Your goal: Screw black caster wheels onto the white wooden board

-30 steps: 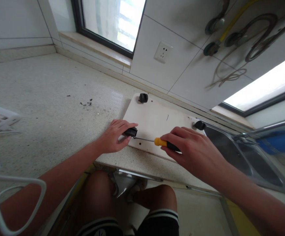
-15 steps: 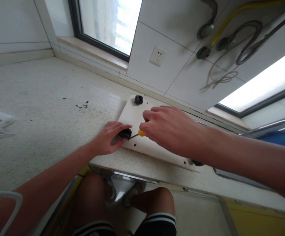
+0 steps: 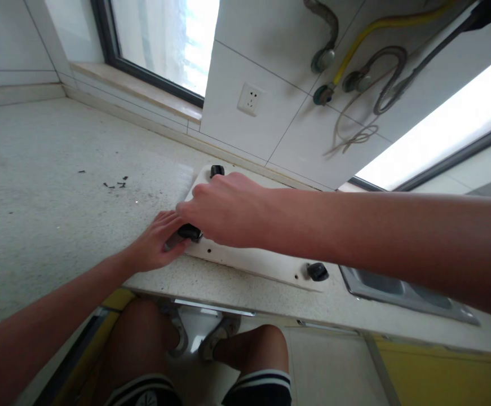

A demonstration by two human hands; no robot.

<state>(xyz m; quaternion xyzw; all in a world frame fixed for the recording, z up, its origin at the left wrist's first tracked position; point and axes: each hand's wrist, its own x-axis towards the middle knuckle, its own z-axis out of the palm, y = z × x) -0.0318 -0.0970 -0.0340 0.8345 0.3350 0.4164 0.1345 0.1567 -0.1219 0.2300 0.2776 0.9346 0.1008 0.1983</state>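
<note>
A white board (image 3: 249,265) lies on the counter with black caster wheels at its corners. My left hand (image 3: 156,242) grips the near-left caster (image 3: 189,232), thumb and fingers around it. My right hand (image 3: 220,208) is closed just above that caster, its fingertips close to my left fingers. The yellow-handled screwdriver it held a moment ago is hidden by the hand now. Another caster (image 3: 217,171) stands at the far-left corner, and a third caster (image 3: 317,272) at the near right. My right forearm covers much of the board's far side.
Several small dark screws (image 3: 122,184) lie on the speckled counter (image 3: 59,169) to the left. A steel sink (image 3: 372,285) is set in at the right. Behind are a wall socket (image 3: 251,100), hoses (image 3: 338,67) and a window (image 3: 164,45). My knees are below the counter edge.
My right hand has moved left, over the near-left caster, and the screwdriver has gone out of sight. The near-right caster has come into full view. The camera view has shifted a little.
</note>
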